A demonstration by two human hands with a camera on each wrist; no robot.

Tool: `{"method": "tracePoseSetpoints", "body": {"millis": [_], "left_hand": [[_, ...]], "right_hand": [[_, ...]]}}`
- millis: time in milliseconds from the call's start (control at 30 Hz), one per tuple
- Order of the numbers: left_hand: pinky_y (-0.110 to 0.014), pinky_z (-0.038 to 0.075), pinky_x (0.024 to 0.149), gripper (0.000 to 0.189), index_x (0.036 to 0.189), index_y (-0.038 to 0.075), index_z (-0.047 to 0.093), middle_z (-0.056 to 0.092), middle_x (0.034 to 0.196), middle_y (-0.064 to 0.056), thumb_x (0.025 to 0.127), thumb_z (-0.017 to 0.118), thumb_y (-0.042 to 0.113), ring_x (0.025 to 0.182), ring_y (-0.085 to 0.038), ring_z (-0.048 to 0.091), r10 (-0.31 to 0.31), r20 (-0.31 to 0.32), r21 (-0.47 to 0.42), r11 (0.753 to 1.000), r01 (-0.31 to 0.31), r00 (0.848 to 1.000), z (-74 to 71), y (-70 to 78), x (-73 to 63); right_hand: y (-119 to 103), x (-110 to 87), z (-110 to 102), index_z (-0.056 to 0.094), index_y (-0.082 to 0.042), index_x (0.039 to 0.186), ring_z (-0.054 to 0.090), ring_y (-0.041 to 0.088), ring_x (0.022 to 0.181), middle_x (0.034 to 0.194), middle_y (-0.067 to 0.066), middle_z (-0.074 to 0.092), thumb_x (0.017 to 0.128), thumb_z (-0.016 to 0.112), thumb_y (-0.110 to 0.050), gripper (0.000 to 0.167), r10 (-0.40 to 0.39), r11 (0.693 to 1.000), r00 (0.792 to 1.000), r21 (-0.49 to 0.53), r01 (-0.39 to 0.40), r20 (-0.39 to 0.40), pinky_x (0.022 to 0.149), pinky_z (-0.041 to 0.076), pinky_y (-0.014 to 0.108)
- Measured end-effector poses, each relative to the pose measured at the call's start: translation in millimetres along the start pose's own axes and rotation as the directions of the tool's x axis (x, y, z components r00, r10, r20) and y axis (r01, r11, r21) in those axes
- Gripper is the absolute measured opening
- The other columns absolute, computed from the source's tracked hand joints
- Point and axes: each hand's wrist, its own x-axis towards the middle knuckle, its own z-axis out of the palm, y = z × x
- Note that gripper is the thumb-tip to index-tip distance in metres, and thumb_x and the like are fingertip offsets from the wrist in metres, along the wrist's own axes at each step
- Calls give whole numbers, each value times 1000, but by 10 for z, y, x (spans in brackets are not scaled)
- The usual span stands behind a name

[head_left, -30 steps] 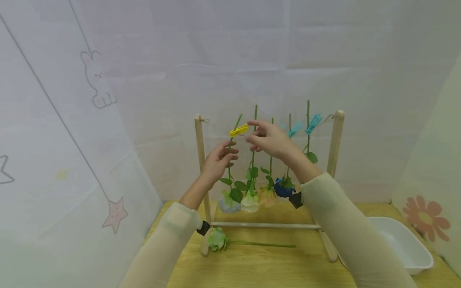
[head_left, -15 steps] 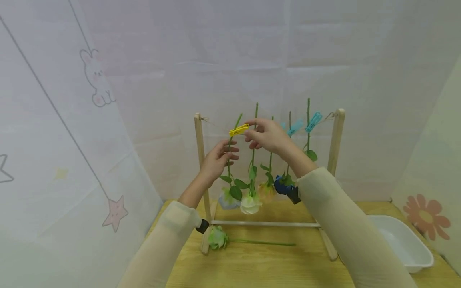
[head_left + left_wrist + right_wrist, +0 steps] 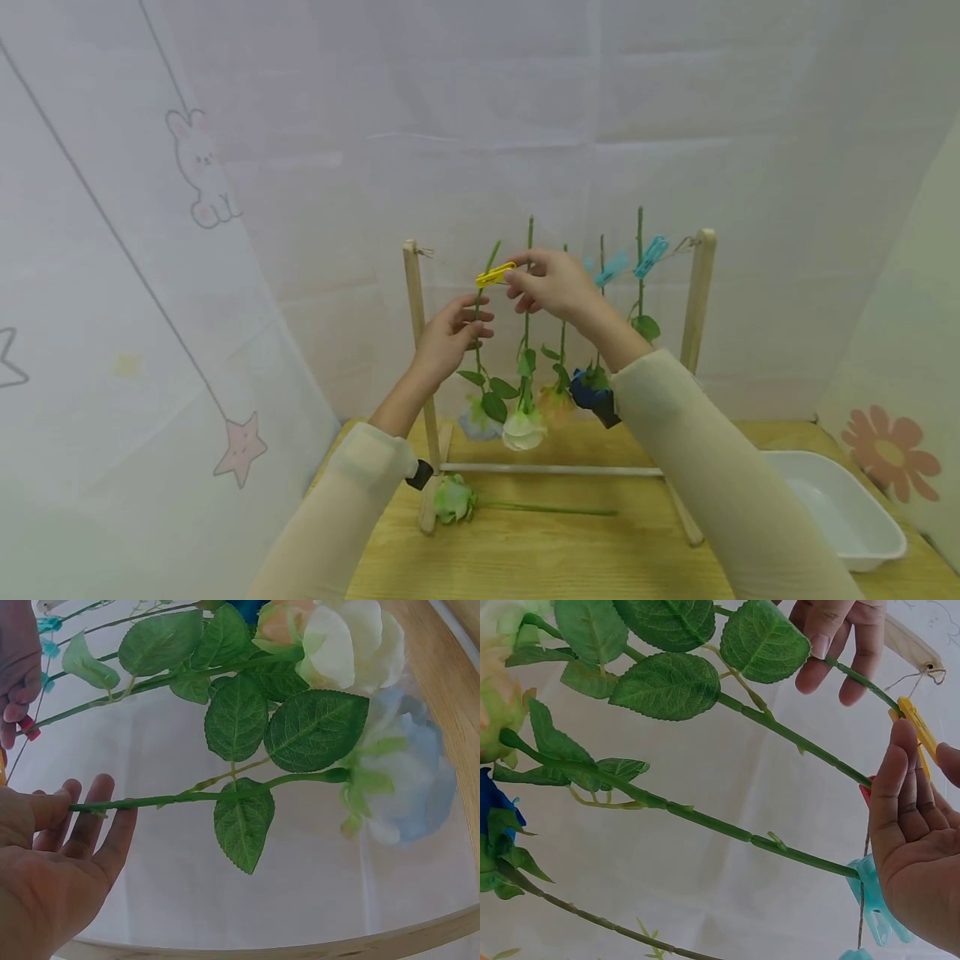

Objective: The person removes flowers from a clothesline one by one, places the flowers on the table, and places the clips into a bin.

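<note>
A pale blue artificial rose [image 3: 420, 776] hangs head-down, its green stem pinched lightly between the thumb and fingers of my left hand [image 3: 448, 332]. Across the top of that stem sits a yellow clothespin [image 3: 495, 274], at the line. My right hand [image 3: 555, 285] pinches the clothespin's free end between thumb and index finger, the other fingers loosely bent. Just behind the right hand hangs a white rose [image 3: 523, 429], with a red clothespin [image 3: 867, 789] partly hidden at its stem. A peach rose [image 3: 556, 404] and a dark blue rose [image 3: 588, 389] hang farther right.
A wooden frame [image 3: 697, 304] carries the string; light blue clothespins [image 3: 651, 257] hold stems on its right side. A light green rose [image 3: 453, 499] lies on the wooden table [image 3: 540, 558] before the frame's lower bar. A white basin [image 3: 873, 546] stands at right.
My right thumb and index finger have moved slightly left and closed onto the yellow clothespin's end. The left hand stays at the pale blue rose's stem.
</note>
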Motion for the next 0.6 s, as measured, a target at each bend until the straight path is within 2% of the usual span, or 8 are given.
{"method": "tracePoseSetpoints", "body": {"millis": [133,300,600], "left_hand": [[-45,58,91,37,142,17,54,65,131,-17,105,56,12,107,-26,70,-7,17,-22,1000,8,1000,-11,16,4],[-45,58,92,40,144,15,53,66,129,-14,105,56,11,107,-26,70,-17,22,-19,1000,18,1000,-19,37,7],[-46,58,92,39,144,14,53,67,128,-15,105,56,9,107,-27,70,-10,21,-13,1000,10,1000,-5,52,1]], "right_hand": [[1,11,-10,61,-13,138,74,28,82,103,15,74,103,62,-27,38,20,998,1000,55,-20,-4,75,61,36],[15,16,-17,63,-14,137,74,23,79,100,13,75,101,65,-28,39,68,988,997,143,-63,-26,81,61,42],[66,13,-2,70,-14,130,73,19,73,97,13,76,99,67,-27,34,76,980,994,192,-59,-82,73,61,34]]}}
